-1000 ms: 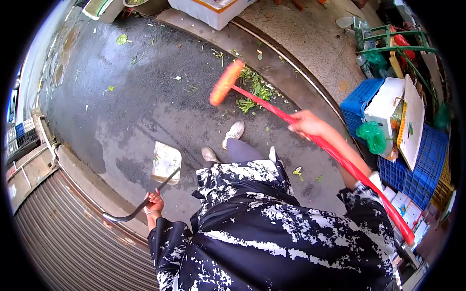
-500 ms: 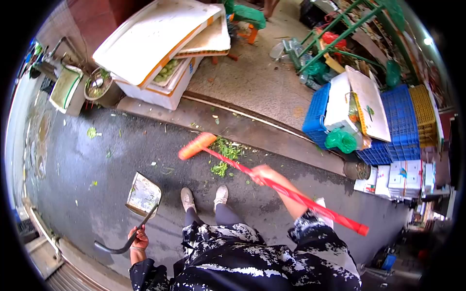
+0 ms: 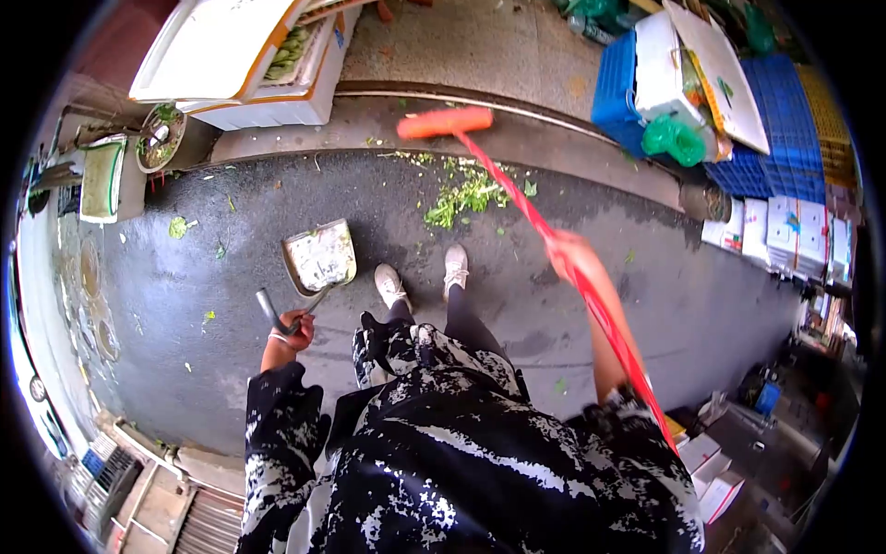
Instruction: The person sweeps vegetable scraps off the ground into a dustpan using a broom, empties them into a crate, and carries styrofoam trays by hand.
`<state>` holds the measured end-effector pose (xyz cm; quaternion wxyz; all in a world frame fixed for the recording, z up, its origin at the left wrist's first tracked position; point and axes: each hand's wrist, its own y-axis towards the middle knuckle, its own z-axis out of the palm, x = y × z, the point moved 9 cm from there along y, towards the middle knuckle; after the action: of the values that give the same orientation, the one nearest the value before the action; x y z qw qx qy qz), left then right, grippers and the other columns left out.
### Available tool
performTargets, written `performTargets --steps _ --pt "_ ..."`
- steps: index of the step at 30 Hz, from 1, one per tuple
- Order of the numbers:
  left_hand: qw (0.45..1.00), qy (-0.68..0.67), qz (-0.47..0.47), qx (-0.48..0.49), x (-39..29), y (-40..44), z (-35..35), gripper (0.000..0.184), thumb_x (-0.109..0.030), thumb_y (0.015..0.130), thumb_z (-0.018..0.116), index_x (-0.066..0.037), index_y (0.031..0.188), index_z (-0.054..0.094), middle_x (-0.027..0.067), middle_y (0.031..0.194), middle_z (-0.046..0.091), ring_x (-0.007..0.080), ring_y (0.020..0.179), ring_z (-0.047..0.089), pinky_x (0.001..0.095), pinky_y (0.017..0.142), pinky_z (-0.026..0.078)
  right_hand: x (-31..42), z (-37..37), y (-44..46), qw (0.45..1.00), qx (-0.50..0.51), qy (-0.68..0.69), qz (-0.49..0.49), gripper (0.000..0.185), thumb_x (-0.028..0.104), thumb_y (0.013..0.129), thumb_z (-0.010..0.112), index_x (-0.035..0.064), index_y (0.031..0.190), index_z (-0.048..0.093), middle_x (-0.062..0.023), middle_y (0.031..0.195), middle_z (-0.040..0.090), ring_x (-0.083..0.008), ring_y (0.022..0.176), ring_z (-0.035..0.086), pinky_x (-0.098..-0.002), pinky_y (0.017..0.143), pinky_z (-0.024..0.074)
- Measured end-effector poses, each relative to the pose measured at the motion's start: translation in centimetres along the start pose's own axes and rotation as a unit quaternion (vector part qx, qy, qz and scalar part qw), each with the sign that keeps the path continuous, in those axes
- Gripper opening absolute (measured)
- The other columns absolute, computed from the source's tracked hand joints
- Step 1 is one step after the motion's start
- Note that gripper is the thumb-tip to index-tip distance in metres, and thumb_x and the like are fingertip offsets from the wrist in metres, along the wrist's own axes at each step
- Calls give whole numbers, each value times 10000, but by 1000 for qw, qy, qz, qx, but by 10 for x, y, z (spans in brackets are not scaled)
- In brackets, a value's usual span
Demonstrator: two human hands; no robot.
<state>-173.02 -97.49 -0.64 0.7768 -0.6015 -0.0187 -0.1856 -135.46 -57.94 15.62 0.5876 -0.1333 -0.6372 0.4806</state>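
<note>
Gripping red broom (image 3: pixel 520 199) in R hand (image 3: pixel 570 258) & dustpan (image 3: pixel 320 258), L of shoes (image 3: pixel 391 286), by hdl in L hand (image 3: pixel 293 334), w/ leaf scraps (image 3: pixel 466 197) nr edge of road (image 3: pixel 185 314) by kerb (image 3: pixel 360 120), prob. best worked w/ short, low strokes & dustpan lip flat.

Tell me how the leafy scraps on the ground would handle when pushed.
The leafy scraps look thin and limp, so they would probably fold rather than roll. Lying loose, they may scatter. The pavement looks damp, so some might cling.
</note>
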Motion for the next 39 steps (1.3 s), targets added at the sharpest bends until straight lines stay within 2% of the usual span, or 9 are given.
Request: performTargets --steps 4,7,12,20,24,30,32,36,39 --pt "998 29 -31 -47 -13 26 15 144 -115 715 531 -19 660 439 -9 492 428 88 391 408 176 345 347 15 27 74 996 -9 85 -3 153 210 790 528 69 766 474 30 545 437 -35 376 358 -177 303 274" --pt "998 60 2 -24 -31 40 42 146 -74 666 560 -47 600 433 8 497 417 98 399 411 180 351 346 -41 16 46 991 -20 86 101 194 289 790 520 120 720 457 61 492 395 -31 355 350 -172 291 272" --pt "999 38 -9 -10 -32 55 89 175 -144 721 474 -66 568 439 13 507 407 105 416 412 187 350 316 -81 -27 -52 990 -91 86 66 165 146 760 559 41 879 516 -11 609 490 -51 393 396 -192 318 301" --pt "989 131 -7 -72 -28 82 156 163 -165 774 419 -52 668 470 13 521 444 108 399 422 203 344 323 -119 -177 -85 949 -216 228 36 154 128 782 522 44 901 471 -10 621 472 -49 394 377 -187 314 295" --pt "994 103 -21 -19 -56 117 176 126 -124 701 547 -23 712 473 12 568 456 93 452 439 191 371 349 -126 -257 -24 931 -233 279 34 107 148 794 503 77 839 436 11 611 434 -27 394 353 -162 304 266" --pt "991 118 -3 -62 -80 114 229 122 -77 727 545 11 731 461 21 568 464 96 454 452 184 391 392 -134 -193 2 950 -192 231 88 52 103 782 498 55 778 480 -2 593 452 -64 402 404 -199 316 313" --pt "992 111 -9 -66 -90 116 240 176 -199 748 451 -50 665 489 44 616 499 113 451 451 192 364 365 -123 -153 -3 957 -184 204 90 59 107 775 508 51 786 491 -3 590 458 -68 401 409 -203 315 314" --pt "975 206 -34 -75 -101 94 275 180 -212 762 411 -58 700 479 45 623 502 110 434 445 193 357 371 -122 -91 0 964 -124 213 94 92 115 751 538 47 810 518 -4 584 474 -78 404 430 -215 318 328" --pt "953 261 -77 -134 -119 88 286 178 -193 773 378 -69 676 462 36 590 480 92 409 423 191 335 343 -124 -31 -12 967 -141 173 127 253 102 731 558 7 964 531 -15 587 491 -77 402 438 -222 329 337"
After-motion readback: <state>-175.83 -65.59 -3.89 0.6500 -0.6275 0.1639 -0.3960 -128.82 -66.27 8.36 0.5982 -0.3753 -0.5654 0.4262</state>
